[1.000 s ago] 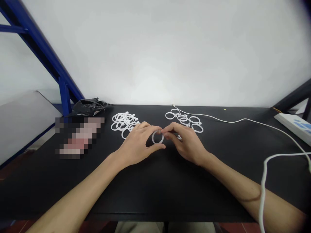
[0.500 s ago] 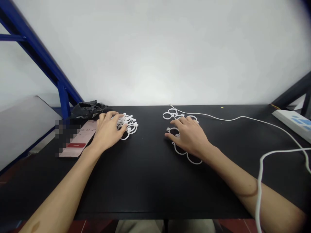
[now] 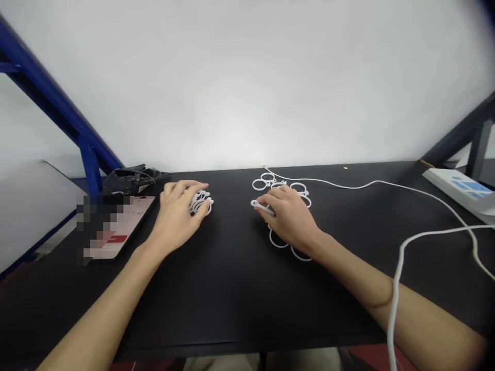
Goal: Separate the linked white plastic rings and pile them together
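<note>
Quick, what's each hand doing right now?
Left hand: fingers over the loose rings; grip cannot be told.
Right hand: closed on the linked rings.

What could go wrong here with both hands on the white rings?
1. The left hand covers the loose ring pile; a sweep could scatter rings toward the phone beside it.
2. The ring chain runs under the right hand; a pull might tangle it.
3. The white cable lies across the right forearm and could snag.

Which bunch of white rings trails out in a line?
The rings under the right hand; the left hand covers a tight heap.
</note>
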`<state>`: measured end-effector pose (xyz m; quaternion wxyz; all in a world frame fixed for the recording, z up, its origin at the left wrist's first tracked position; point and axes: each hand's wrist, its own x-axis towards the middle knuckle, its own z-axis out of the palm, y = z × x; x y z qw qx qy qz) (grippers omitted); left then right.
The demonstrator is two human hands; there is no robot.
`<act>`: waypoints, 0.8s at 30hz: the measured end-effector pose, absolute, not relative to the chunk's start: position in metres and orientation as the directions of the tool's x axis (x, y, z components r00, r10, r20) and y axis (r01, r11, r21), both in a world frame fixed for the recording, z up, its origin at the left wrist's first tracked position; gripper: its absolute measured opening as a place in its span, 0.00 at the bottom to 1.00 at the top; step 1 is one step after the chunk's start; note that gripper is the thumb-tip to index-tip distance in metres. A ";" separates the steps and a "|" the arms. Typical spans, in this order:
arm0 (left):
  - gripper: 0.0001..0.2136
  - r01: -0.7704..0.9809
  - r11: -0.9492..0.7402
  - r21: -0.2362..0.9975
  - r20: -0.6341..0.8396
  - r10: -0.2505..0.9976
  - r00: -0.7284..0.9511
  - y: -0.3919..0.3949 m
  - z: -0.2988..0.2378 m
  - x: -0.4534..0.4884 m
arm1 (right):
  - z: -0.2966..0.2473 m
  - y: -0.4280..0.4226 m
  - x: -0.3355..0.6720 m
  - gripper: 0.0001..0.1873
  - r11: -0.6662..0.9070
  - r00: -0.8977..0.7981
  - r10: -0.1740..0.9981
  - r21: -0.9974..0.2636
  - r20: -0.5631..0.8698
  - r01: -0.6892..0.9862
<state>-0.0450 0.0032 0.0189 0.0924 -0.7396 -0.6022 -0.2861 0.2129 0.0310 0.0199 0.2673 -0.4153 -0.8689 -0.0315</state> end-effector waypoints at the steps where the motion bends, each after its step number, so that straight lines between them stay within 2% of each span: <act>1: 0.14 0.925 -0.317 0.211 0.544 0.824 0.158 0.000 0.020 -0.038 | 0.021 0.029 0.212 0.09 0.679 -0.508 0.682 -0.196 0.526 0.708; 5: 0.14 0.800 -0.533 0.274 0.537 0.775 0.333 -0.012 0.021 -0.011 | 0.023 0.020 0.204 0.07 0.762 -0.468 0.635 -0.396 0.614 0.513; 9: 0.10 0.668 -0.634 0.389 0.531 0.747 0.400 -0.016 0.021 0.001 | 0.024 0.012 0.196 0.05 0.693 -0.425 0.720 -0.606 0.549 0.390; 15: 0.08 0.681 -0.506 0.529 0.444 0.849 0.286 -0.014 0.020 0.002 | 0.022 0.013 0.194 0.07 0.593 -0.417 0.798 -0.692 0.435 0.412; 18: 0.09 0.679 -0.442 0.586 0.385 0.889 0.247 -0.013 0.020 0.000 | 0.021 0.015 0.194 0.06 0.557 -0.432 0.811 -0.746 0.395 0.365; 21: 0.10 0.668 -0.406 0.623 0.345 0.910 0.231 -0.012 0.021 -0.002 | 0.019 0.017 0.195 0.14 0.520 -0.465 0.805 -0.815 0.368 0.256; 24: 0.10 0.667 -0.384 0.638 0.316 0.921 0.227 -0.011 0.022 -0.003 | 0.017 0.020 0.195 0.23 0.527 -0.493 0.786 -0.821 0.372 0.220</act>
